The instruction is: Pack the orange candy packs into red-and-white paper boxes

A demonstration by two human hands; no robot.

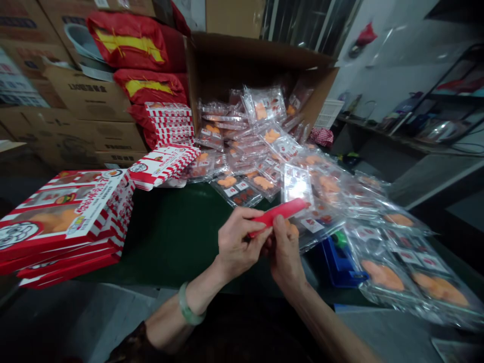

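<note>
Between my two hands is a narrow red piece (282,212), long and flat-sided, whose exact kind I cannot make out. My left hand (242,239) pinches its near end, and a green bangle (189,304) circles that wrist. With its thumb on the lower side, my right hand (286,252) grips the same piece farther along. Just beyond the hands lie clear plastic packs (325,184) with orange and brown pieces and small white cards inside. A blue tape dispenser (338,262) with a green roll sits right of my right hand.
Red-and-white striped printed boxes (75,212) are stacked at the left, with more striped boxes (170,123) behind. A large open carton (260,53) spills packs onto the dark green tabletop (166,237). Brown cartons (91,96) and red bundles (139,43) rise behind. A cluttered shelf (416,133) stands right.
</note>
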